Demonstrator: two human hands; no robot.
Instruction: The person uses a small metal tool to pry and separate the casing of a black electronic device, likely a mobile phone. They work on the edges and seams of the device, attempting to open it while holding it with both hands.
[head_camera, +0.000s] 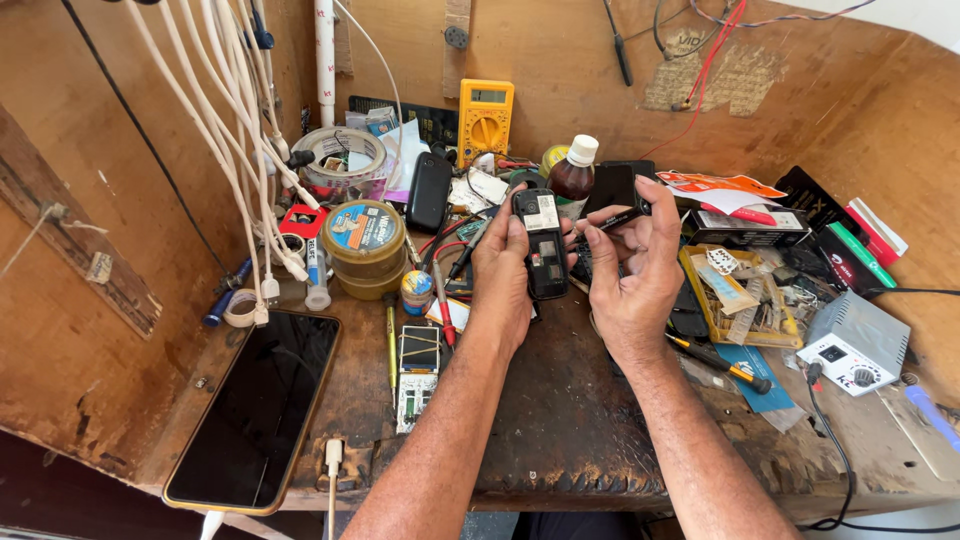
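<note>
The left hand (502, 275) grips an opened small phone (543, 245), back uncovered. The right hand (632, 270) pinches what looks like a dark tool (612, 220) beside it; steady aim needed next.

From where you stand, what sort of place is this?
Likely a phone repair bench: the left hand holds an opened mobile phone, a yellow multimeter leans against the wooden wall, and a bare circuit board lies on the cluttered worktop.

Before me the wooden bench (560, 420) is crowded. A large dark phone (255, 410) lies at my left, white cables (240, 150) hanging above it. A yellow multimeter (485, 118) leans on the back wall, beside a tape roll (343, 160) and a brown bottle (574, 172). A yellow tray (700, 300) of small parts sits right.
</note>
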